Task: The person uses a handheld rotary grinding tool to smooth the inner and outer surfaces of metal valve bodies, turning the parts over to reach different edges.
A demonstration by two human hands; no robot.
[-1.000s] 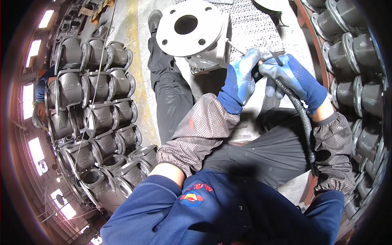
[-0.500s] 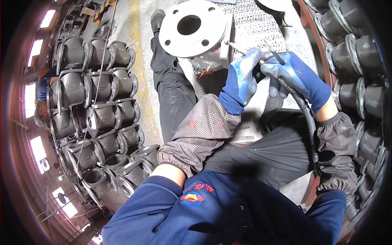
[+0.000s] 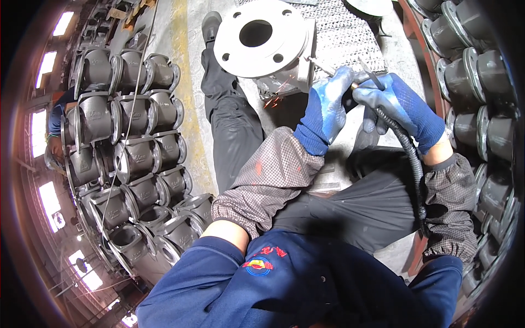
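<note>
Your left hand point(image 3: 327, 109) and right hand point(image 3: 402, 106), both in blue gloves, are meeting around the grinding tool point(image 3: 358, 82); its body is lying hidden inside your two grips, so only the thin shaft toward the casting and a short dark lever above your right hand are showing; the fingers point(image 3: 333, 87) of your left hand are curling tight around the front of the tool, and those of your right are closing around its rear, where the black ribbed hose point(image 3: 411, 164) is leaving and running down past your right sleeve. The tip is touching the side of the valve casting point(image 3: 284, 60), just below its round flange point(image 3: 257, 38), and a few orange sparks are showing at its lower edge; the contact point itself is too small to make out. The flange is showing one large central bore and four bolt holes; the casting's far side is hidden behind it. The casting is standing on the floor between your legs, ahead of your knees. Rows of grey valve bodies point(image 3: 126, 147) are stacked at your left and others point(image 3: 470, 71) at your right; both groups are running off the rim, so no count is possible.
</note>
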